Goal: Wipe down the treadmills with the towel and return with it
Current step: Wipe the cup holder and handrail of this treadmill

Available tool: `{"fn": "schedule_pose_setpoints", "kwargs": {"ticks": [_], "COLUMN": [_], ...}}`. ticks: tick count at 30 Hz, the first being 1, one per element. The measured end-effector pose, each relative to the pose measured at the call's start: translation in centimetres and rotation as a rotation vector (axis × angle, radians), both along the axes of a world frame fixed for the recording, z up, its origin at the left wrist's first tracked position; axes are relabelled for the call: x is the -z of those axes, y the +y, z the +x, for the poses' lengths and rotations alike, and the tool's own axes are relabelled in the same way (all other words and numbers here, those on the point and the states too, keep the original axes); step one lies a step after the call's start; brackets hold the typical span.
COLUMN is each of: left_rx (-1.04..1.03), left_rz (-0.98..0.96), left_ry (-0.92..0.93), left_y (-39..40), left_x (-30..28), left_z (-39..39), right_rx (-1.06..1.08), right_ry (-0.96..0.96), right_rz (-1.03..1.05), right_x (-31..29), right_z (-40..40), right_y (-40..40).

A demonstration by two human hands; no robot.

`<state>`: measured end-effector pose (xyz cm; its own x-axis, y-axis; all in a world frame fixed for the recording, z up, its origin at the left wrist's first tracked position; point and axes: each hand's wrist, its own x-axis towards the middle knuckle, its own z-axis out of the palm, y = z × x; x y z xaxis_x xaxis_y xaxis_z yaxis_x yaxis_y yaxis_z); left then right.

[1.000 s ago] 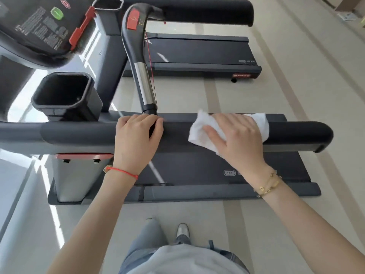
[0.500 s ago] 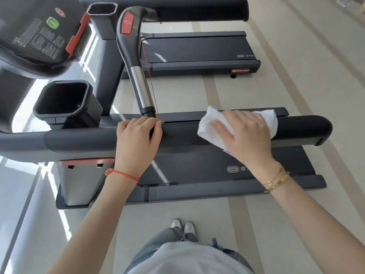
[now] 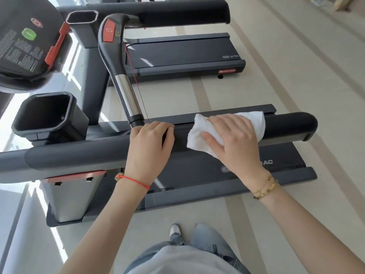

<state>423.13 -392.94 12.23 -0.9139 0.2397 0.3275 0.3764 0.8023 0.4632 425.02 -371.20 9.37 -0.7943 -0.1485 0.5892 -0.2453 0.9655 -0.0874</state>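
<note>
A white towel (image 3: 198, 135) lies wrapped over the padded black handrail (image 3: 79, 155) of the near treadmill (image 3: 197, 175). My right hand (image 3: 233, 139) covers the towel and holds it against the rail, fingers bent over the top, thumb on the near side. My left hand (image 3: 150, 143) grips the same rail just left of the towel, at the foot of a chrome and black upright handle (image 3: 126, 89). The rail's rounded free end (image 3: 304, 125) lies right of the towel.
A second treadmill (image 3: 177, 50) stands parallel further off, its own rail (image 3: 158, 10) above it. At the left are the console (image 3: 19, 42) and a black cup holder (image 3: 43, 113). Pale floor (image 3: 296, 76) stretches to the right, and my feet stand beside the deck.
My right hand has slid the towel a little to the right along the handrail, toward its free end. My left hand keeps its grip on the rail.
</note>
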Motion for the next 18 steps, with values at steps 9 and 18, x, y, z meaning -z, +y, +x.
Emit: {"fn": "schedule_pose_setpoints", "kwargs": {"ticks": [9,18], "left_rx": [0.076,0.023], "left_rz": [-0.030,-0.020], "left_ry": [-0.031,-0.052], "left_y": [8.0,16.9], "left_x": [-0.2,-0.2], "left_z": [-0.1,0.7], "right_rx": [0.155,0.086], "right_ry": [0.028,-0.041], "right_rz": [-0.035,-0.149], "right_x": [-0.4,-0.6], "right_z": [0.2,0.6], "right_y": [9.7,17.7]}}
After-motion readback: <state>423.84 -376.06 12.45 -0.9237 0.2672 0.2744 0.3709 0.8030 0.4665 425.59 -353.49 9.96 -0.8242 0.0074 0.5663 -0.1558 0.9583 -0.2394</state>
